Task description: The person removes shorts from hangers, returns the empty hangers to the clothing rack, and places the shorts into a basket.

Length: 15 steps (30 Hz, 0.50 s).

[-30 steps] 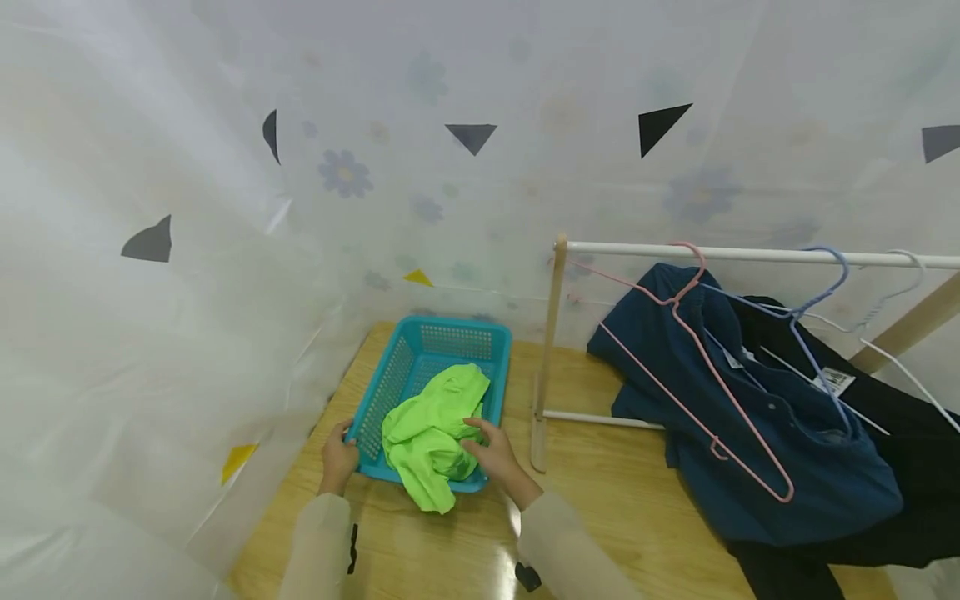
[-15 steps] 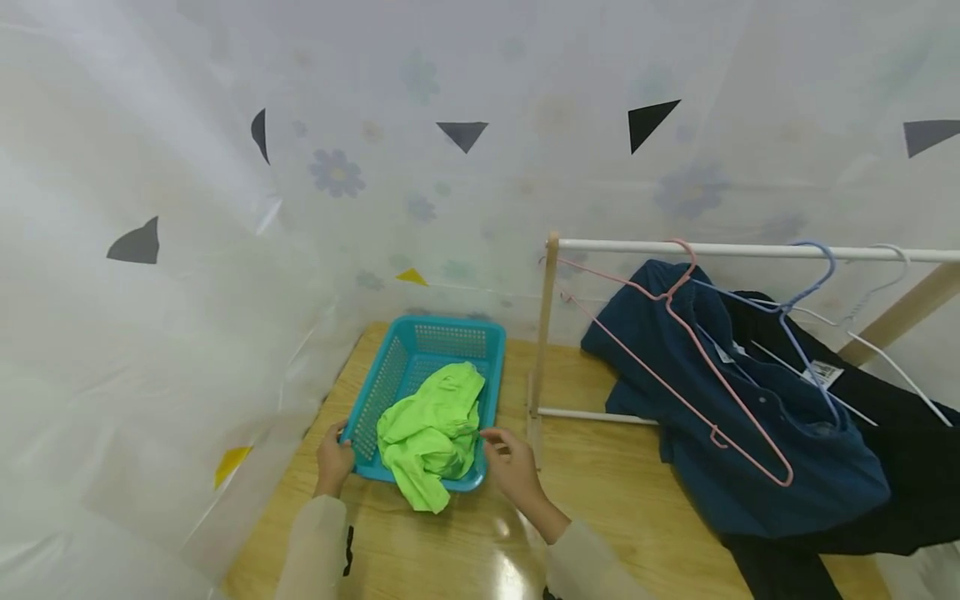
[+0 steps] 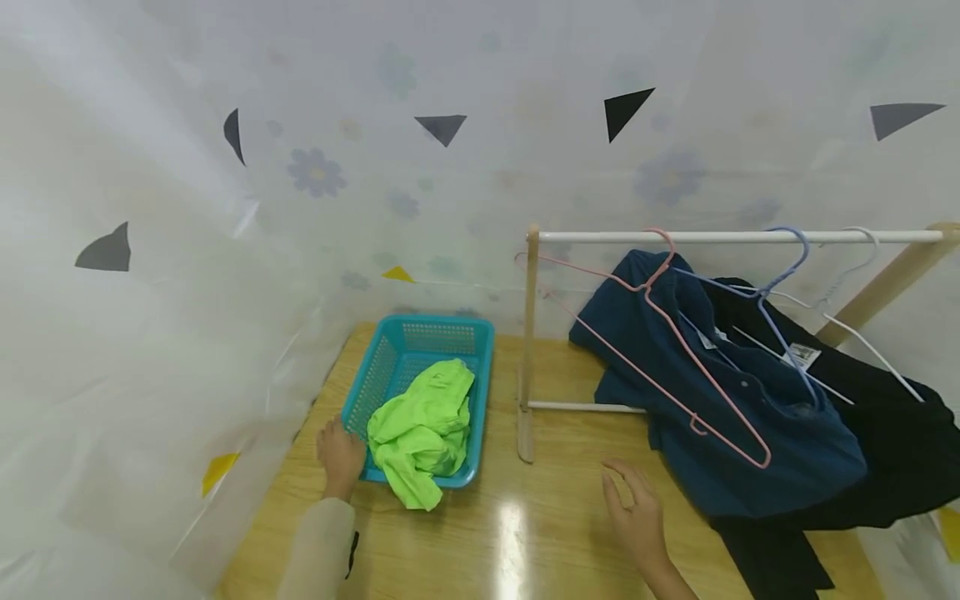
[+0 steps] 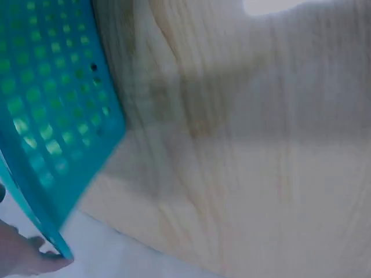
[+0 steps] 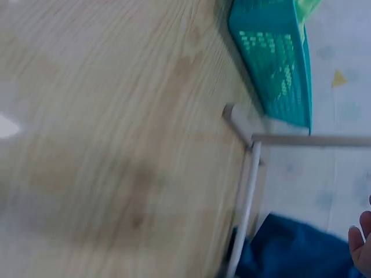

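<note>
My left hand (image 3: 342,457) holds the near left rim of a teal plastic basket (image 3: 483,400); the left wrist view shows its fingers (image 4: 51,263) at the basket's rim. Inside the basket lies a crumpled bright green cloth garment (image 3: 423,417), one end of it draped over the near rim. My right hand (image 3: 636,512) is over the table to the right of the basket, with thumb and fingers apart and nothing between them. A pink hanger (image 3: 705,367) with no garment on it hangs from the rack's rail, beyond the right hand.
A white-railed rack (image 3: 600,237) with wooden posts stands at the right on the wooden table (image 3: 450,550). Blue and white hangers carry a dark blue garment (image 3: 750,450) and a black garment (image 3: 907,442). A pale sheet (image 3: 187,350) encloses the back and left side.
My right hand has left the green garment and basket and moved right toward the rack. The left hand has stayed at the basket's rim. The view has shifted slightly right.
</note>
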{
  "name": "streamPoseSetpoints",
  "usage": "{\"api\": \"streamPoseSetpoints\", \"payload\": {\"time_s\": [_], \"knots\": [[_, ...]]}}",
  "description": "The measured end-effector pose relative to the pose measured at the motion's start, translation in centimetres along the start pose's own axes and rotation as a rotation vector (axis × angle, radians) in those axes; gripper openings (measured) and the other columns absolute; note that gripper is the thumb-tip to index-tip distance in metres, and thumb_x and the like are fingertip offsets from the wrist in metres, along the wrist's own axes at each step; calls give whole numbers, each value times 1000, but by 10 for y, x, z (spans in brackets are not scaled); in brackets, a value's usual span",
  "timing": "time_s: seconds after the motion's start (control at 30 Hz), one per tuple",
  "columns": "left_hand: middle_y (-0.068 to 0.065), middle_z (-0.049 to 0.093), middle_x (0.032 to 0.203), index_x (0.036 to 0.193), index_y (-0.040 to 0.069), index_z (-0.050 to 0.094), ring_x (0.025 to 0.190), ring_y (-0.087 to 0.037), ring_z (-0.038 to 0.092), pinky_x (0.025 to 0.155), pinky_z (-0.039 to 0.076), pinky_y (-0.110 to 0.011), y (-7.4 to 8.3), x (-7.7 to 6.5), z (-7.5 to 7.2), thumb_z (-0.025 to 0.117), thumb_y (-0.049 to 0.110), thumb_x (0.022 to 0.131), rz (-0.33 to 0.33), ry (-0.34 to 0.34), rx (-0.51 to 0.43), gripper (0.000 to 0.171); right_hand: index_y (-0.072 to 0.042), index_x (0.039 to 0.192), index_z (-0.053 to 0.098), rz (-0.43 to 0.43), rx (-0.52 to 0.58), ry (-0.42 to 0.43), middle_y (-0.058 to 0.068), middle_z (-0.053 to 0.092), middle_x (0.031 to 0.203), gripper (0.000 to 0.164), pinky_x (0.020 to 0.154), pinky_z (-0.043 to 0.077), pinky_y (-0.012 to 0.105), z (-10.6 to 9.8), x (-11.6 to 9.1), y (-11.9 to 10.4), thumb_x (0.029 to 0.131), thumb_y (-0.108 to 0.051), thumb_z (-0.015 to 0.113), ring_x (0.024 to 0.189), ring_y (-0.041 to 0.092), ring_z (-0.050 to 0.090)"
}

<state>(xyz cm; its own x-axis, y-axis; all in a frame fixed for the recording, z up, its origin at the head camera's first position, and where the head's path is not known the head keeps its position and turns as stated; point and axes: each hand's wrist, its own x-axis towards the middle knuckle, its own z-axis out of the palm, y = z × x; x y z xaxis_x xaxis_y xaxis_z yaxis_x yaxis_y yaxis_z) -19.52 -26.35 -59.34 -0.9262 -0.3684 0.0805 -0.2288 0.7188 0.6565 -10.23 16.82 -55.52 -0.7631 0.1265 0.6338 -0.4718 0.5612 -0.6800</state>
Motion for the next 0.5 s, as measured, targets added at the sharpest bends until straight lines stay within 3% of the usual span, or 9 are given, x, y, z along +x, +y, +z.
{"api": "streamPoseSetpoints", "payload": {"time_s": [0.03, 0.13, 0.23, 0.37, 0.5], "knots": [[-39, 35, 129, 129, -15, 34, 122, -54, 26, 101, 22, -63, 14, -3, 1, 44, 4, 89, 2, 26, 27, 45, 2, 97, 64, 22, -19, 17, 17, 63, 93, 28, 84, 36, 3, -6, -3, 4, 72, 15, 62, 99, -7, 48], [-41, 32, 128, 126, -19, 34, 123, -56, 21, 103, 16, -63, 52, -12, 4, 45, 3, 89, 136, 111, 18, 45, 3, 95, 64, 69, -66, 78, 18, 63, 90, 28, 79, 35, 4, -21, -10, 14, 70, 17, 63, 96, -11, 45], [-41, 35, 126, 123, -18, 38, 120, -55, 27, 100, 22, -63, 76, -14, 17, 50, 1, 86, 291, 181, -50, 43, 6, 93, 64, 102, -98, 141, 20, 62, 86, 27, 77, 34, 4, -34, -13, 21, 68, 18, 63, 93, -11, 43], [-38, 29, 134, 130, -13, 34, 125, -51, 24, 99, 23, -64, 105, -17, 30, 51, 5, 89, 400, 97, -186, 48, 7, 92, 64, 165, -144, 218, 17, 63, 86, 24, 78, 33, 2, -54, -13, 24, 70, 16, 63, 94, -14, 43], [-33, 23, 141, 135, -7, 31, 131, -48, 19, 103, 19, -63, 135, -20, 39, 49, 13, 93, 423, -6, -242, 50, 5, 94, 66, 202, -200, 307, 13, 64, 87, 19, 78, 33, 1, -76, -9, 23, 75, 10, 63, 94, -16, 43]]}}
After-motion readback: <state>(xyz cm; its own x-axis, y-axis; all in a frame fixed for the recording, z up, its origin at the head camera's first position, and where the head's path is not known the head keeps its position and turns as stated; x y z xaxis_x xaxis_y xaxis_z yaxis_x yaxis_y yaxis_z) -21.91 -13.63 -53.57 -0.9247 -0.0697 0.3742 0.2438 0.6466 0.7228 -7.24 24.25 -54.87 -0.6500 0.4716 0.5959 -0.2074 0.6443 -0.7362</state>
